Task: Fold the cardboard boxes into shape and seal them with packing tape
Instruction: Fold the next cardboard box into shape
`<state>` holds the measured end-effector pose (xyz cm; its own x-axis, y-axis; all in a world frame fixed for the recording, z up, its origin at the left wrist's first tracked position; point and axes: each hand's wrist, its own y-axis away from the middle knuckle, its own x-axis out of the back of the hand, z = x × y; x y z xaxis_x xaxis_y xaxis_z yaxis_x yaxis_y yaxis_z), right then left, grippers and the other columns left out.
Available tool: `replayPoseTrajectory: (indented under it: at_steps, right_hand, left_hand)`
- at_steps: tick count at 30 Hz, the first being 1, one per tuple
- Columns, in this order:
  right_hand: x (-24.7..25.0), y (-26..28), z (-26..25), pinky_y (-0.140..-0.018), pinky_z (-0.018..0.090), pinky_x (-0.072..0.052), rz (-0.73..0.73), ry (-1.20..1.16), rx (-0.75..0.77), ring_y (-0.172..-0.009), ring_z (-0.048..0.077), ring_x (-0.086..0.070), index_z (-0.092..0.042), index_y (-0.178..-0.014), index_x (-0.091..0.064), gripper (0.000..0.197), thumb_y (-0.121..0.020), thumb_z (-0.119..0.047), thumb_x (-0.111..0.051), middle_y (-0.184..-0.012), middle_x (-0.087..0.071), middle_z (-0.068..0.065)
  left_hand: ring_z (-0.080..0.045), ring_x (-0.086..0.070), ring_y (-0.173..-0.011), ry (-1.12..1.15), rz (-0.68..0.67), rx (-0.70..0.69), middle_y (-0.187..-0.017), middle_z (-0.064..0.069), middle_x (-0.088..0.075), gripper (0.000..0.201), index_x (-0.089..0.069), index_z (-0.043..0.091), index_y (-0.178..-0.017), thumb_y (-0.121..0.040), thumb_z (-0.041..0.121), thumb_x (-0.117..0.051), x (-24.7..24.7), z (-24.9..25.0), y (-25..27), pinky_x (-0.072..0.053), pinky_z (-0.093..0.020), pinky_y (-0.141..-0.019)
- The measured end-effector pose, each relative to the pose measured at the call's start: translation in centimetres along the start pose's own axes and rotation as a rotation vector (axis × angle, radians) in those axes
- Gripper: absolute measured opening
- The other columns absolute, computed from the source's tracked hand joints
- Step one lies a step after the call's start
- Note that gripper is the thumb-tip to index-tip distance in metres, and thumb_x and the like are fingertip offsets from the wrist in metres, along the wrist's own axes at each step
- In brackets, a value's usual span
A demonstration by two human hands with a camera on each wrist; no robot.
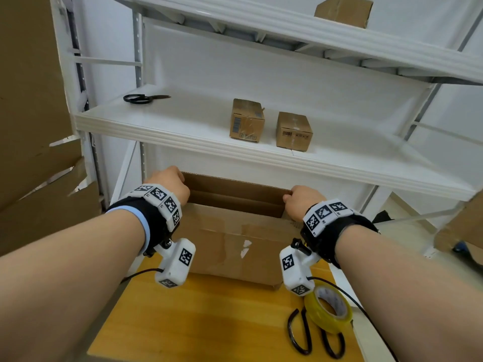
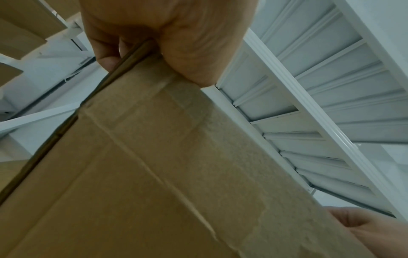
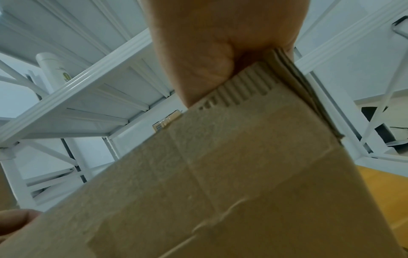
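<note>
Two grips clamped on cardboard box (image 1: 235, 231) corners | yellow wooden table (image 1: 209, 322) | white shelving (image 1: 183, 126)

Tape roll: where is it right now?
Head view: the yellow tape roll sits on the wooden table, near right corner, resting partly on the black scissors, just below the right hand gripping the cardboard box.

I'm looking into a stockroom or packing area: white metal shelving (image 1: 235, 142) fills the upper frame, small sealed cartons (image 1: 247, 120) at center, flattened cardboard (image 1: 31, 100) stacked at left.
</note>
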<state>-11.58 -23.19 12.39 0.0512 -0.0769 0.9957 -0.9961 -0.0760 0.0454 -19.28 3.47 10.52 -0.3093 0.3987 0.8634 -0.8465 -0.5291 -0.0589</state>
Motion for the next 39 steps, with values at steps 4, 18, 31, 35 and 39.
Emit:
replayPoseTrajectory:
  at_steps: [4, 18, 31, 35, 39]
  right_hand:
    - [0.3, 0.0, 0.5, -0.079, 0.033, -0.045, 0.001, -0.020, -0.004, -0.107, 0.030, -0.060, -0.007, -0.119, -0.064, 0.030, -0.100, -0.017, -0.042, -0.115, -0.062, 0.010]
    - [1.0, 1.2, 0.7, -0.055, 0.031, -0.043, 0.259, -0.177, -0.013, -0.073, 0.025, -0.057, -0.012, -0.106, -0.039, 0.022, -0.088, -0.012, -0.052, -0.098, -0.056, 0.011]
    - [-0.1, 1.4, 0.1, -0.075, 0.035, -0.052, 0.251, -0.075, 0.146, -0.091, 0.025, -0.055, -0.023, -0.107, -0.062, 0.017, -0.092, -0.021, -0.053, -0.113, -0.048, 0.005]
    - [-0.1, 1.2, 0.1, -0.072, 0.033, -0.048, 0.232, -0.061, 0.126, -0.089, 0.024, -0.052, -0.023, -0.109, -0.062, 0.021, -0.092, -0.018, -0.052, -0.110, -0.044, 0.004]
    - [0.0, 1.2, 0.0, -0.075, 0.035, -0.052, 0.220, -0.052, 0.123, -0.091, 0.025, -0.055, -0.022, -0.108, -0.062, 0.021, -0.092, -0.016, -0.051, -0.114, -0.046, 0.006]
  left_hand:
    - [-0.026, -0.054, -0.078, -0.076, -0.051, -0.016, -0.097, -0.010, -0.051, 0.031, -0.064, 0.012, -0.114, -0.089, 0.004, -0.048, 0.9, 0.7, -0.2, -0.053, -0.034, -0.078]
    - [-0.039, -0.050, -0.097, -0.080, 0.014, 0.094, -0.125, -0.018, -0.035, 0.027, -0.057, 0.017, -0.116, -0.091, 0.010, -0.049, -0.3, 1.3, 0.5, -0.050, -0.043, -0.087]
    - [-0.031, -0.045, -0.105, -0.068, -0.015, -0.057, -0.127, -0.011, -0.033, 0.034, -0.058, 0.024, -0.117, -0.086, 0.011, -0.053, 0.1, 0.1, 0.8, -0.042, -0.037, -0.084]
    - [-0.026, -0.047, -0.097, -0.100, -0.052, -0.146, -0.123, -0.008, -0.037, 0.033, -0.062, 0.021, -0.114, -0.086, 0.006, -0.052, 0.6, -0.3, 0.6, -0.045, -0.033, -0.082]
    - [-0.028, -0.049, -0.107, -0.226, -0.101, -0.194, -0.123, -0.008, -0.038, 0.038, -0.060, 0.021, -0.122, -0.086, 0.010, -0.052, 0.9, -0.1, 0.7, -0.048, -0.036, -0.090]
